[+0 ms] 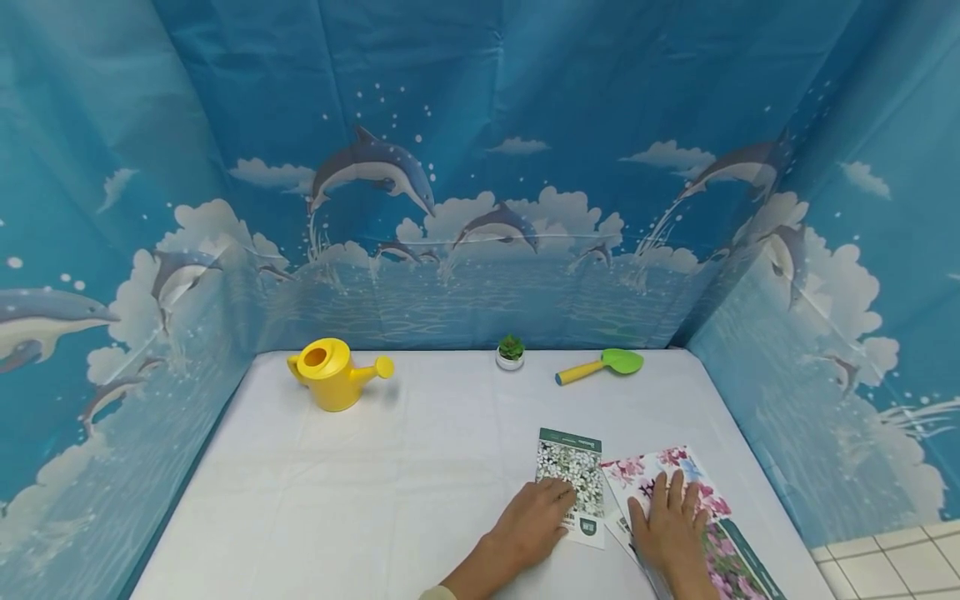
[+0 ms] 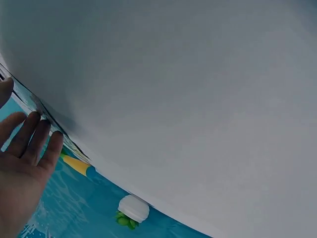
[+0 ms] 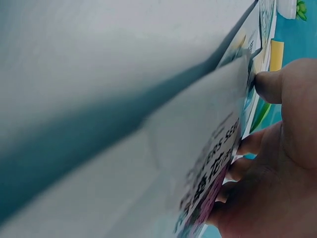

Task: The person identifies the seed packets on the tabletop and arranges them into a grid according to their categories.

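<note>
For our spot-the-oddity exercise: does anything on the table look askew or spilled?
The flower seed packets under the right hand look askew, overlapping at different angles instead of lying squared up. Nothing appears spilled.

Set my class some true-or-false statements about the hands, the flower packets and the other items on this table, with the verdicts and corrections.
1. The left hand touches the packet with white flowers. True.
2. In the head view, the yellow watering can stands to the right of the potted plant. False: it stands to the left of it.
3. The trowel has a green blade and a yellow handle. True.
4. The right hand holds the trowel. False: it lies on a packet with pink flowers; the trowel lies apart from both hands.
5. The plant's pot is red. False: it is white.
</note>
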The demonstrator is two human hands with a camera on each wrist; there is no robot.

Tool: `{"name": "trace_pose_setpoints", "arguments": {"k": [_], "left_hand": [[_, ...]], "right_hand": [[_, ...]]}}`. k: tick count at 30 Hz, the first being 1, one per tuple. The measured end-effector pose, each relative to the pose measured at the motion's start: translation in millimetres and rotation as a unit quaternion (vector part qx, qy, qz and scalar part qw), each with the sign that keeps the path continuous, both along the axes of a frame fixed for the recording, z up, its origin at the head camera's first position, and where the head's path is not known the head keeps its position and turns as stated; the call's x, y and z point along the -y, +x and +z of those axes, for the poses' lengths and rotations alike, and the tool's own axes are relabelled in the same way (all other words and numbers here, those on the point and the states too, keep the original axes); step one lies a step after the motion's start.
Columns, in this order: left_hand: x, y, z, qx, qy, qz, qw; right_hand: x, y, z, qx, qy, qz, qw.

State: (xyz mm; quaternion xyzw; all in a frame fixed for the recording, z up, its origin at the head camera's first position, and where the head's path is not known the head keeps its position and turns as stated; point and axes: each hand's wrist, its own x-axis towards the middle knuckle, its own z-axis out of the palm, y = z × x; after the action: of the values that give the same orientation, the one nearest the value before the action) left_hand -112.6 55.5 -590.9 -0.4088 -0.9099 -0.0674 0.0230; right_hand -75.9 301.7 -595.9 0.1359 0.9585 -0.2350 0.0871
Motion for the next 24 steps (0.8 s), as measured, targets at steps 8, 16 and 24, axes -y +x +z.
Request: {"name": "trace_pose_setpoints", "arguments": {"k": [8,16,24], "left_hand": [[11.0,-1.9,2.8,0.015,-0.024,0.001,0.9996],[22.9,-2.4,3.7,0.065,-0.002,0.022,0.9976],[33.4,1.6,7.0,0.048,-0.035,0.039,0.9975]], "right_hand": [[-1.0,-0.6,0.3,0.007,0.004,0.004,1.0],[0.0,-2.8,-2.4,0.014,0.004,0.0,0.9999],[-1.8,-5.4,-2.0,0.027,0.002,0.006,0.9996]]}}
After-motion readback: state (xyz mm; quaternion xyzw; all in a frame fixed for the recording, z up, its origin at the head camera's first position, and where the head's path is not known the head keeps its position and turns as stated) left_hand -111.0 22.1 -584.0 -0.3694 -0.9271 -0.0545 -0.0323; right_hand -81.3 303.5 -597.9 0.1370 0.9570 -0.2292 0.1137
